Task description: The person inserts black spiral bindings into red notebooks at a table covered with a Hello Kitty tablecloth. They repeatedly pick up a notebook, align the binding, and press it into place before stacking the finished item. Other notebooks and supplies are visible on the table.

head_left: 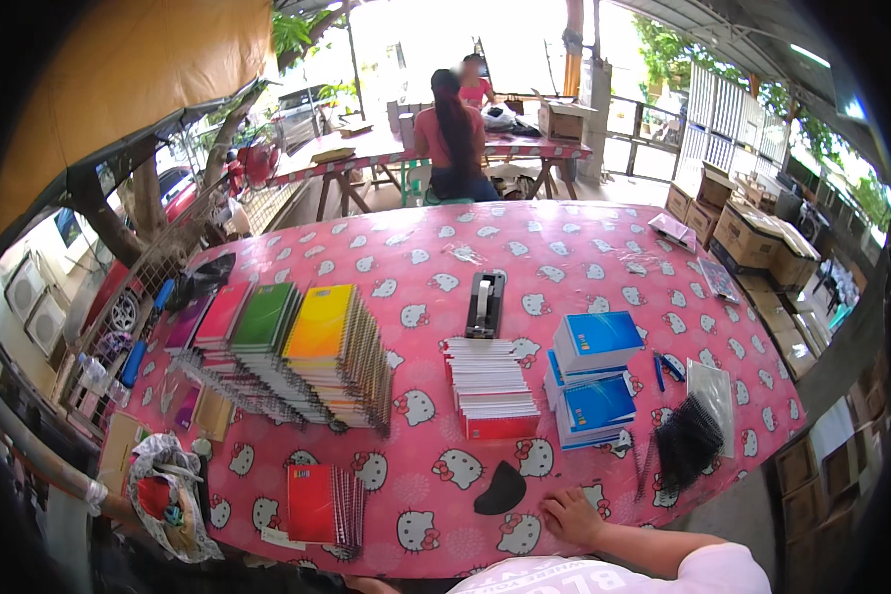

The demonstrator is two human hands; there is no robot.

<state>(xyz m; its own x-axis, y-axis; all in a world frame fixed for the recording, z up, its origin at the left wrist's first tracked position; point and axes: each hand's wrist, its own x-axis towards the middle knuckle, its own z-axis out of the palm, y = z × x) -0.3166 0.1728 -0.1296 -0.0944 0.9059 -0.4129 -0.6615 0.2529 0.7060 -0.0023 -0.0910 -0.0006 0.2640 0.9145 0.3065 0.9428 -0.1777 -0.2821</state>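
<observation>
My right hand (569,517) rests on the pink patterned tablecloth near the front edge, fingers stretched out, holding nothing. Left of it lies a flat black half-round piece (501,489). Only a sliver of skin from my left hand or arm (371,585) shows at the bottom edge; its fingers are hidden. A small pile of red spiral notebooks (317,505) sits at the front left. Farther in, a fanned row of red-covered notebooks (493,391) lies below a black tape dispenser (484,305). Blue notebooks (599,342) are stacked to the right, beside black binding coils (688,445).
Tall stacks of yellow (322,322), green (267,317) and pink notebooks (223,315) fill the left side. A cloth-lined basket (168,495) stands at the left corner. Cardboard boxes (752,236) are piled at the right. Two people sit at a farther table (366,148).
</observation>
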